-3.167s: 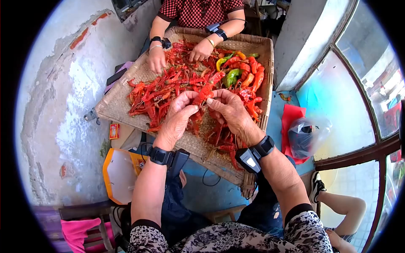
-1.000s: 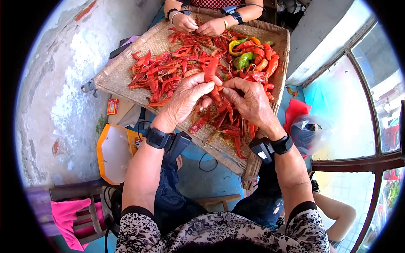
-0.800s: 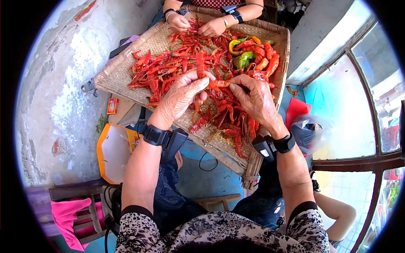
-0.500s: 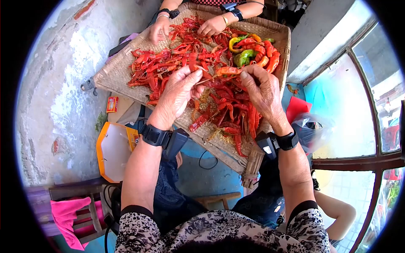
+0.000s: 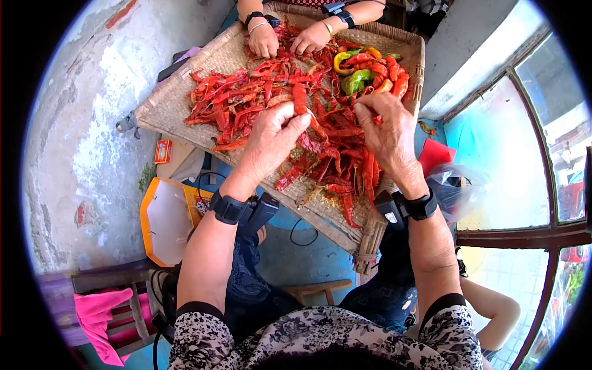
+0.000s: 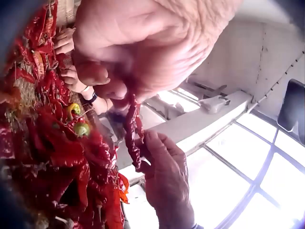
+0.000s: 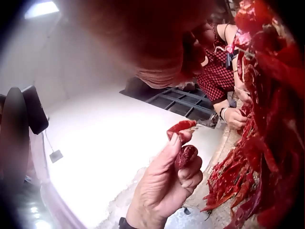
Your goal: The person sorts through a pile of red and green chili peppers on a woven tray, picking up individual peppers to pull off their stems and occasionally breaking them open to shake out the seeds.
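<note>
In the head view, my left hand [image 5: 271, 140] pinches a red chili [image 5: 299, 98] upright over a heap of dried chilies [image 5: 231, 105] in a woven tray [image 5: 161, 111]. The right wrist view shows that hand [image 7: 159, 183] with one chili [image 7: 182, 126] at thumb and index finger and a darker one [image 7: 186, 156] in its curled fingers. A wrinkled chili [image 6: 132, 136] hangs below my left hand [image 6: 147, 43] in the left wrist view. My right hand [image 5: 391, 135] is bent to the right, apart from the left; whether its fingertips hold anything cannot be told.
Across the tray, another person's hands [image 5: 263, 41] are in the chilies. Plumper red peppers [image 5: 401, 85] and a green one [image 5: 356, 82] lie at the tray's right. An orange-edged box [image 5: 161, 216] stands lower left; a plastic bag [image 5: 453, 188] sits right, beside the window.
The gap between my hands has widened slightly, and the orange-red chili seen between them half a second ago no longer spans it. The other person's hand has come back down to the heap.
</note>
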Motion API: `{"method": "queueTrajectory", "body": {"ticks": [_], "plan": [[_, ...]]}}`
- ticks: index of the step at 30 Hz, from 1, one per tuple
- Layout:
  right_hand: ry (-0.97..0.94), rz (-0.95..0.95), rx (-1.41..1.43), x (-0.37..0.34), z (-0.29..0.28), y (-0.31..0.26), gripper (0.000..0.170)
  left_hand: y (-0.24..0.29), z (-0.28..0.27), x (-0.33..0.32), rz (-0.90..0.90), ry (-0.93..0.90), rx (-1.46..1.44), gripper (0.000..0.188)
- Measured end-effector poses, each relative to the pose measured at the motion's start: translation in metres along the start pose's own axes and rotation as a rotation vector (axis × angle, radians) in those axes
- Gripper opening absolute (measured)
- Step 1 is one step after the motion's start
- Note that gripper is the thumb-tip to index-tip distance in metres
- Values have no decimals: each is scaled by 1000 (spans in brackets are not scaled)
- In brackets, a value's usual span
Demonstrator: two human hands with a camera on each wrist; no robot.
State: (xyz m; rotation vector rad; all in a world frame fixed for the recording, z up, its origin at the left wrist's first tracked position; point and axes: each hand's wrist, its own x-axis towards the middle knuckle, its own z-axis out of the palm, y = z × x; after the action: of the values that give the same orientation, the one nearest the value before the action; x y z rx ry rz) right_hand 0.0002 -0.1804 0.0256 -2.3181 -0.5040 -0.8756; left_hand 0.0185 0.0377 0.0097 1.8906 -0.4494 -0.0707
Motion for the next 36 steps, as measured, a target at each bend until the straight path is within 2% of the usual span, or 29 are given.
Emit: {"method": "queueTrajectory", "body": {"ticks": [1,4,6,8,10,12,16,18,19,22,24,26,27,29,31,35,36], "plan": [[-34,20,107,-1,2,-4,13,2,4,-2,-8,-11,48,20],[-186,88,250,-6,9,-16,18,16,14,-8,134,-73,185,16],[-193,47,253,-7,14,-16,18,11,19,-6,162,-81,232,17],[-242,252,495,-9,19,-14,18,20,20,-8,153,-79,219,15],[-208,250,593,-10,24,-11,16,17,19,-7,149,-88,273,15],[-235,266,624,-11,24,-12,15,8,21,-6,241,-66,260,19],[-237,294,420,-4,10,-10,15,1,15,-5,285,-65,276,18],[-217,289,245,-1,4,-4,14,2,6,-4,113,21,167,16],[-136,259,104,-1,3,-4,16,4,2,-3,57,34,143,14],[-76,250,175,1,-1,-16,20,-2,-2,0,69,61,48,13],[-170,156,371,-3,7,-19,25,5,3,-1,45,49,12,14],[-321,103,379,-7,10,-31,26,7,8,-1,24,33,-21,14],[-330,121,474,-11,20,-29,21,7,10,-1,22,5,-48,16],[-306,154,460,-14,26,-22,18,8,9,0,-25,-64,-125,20],[-285,154,360,-10,20,-23,13,8,3,0,-16,-31,-167,20],[-266,187,463,-11,20,-19,19,-5,-10,3,35,20,-239,20],[-272,107,381,-12,20,-25,21,-5,-11,2,33,18,-216,20]]}}
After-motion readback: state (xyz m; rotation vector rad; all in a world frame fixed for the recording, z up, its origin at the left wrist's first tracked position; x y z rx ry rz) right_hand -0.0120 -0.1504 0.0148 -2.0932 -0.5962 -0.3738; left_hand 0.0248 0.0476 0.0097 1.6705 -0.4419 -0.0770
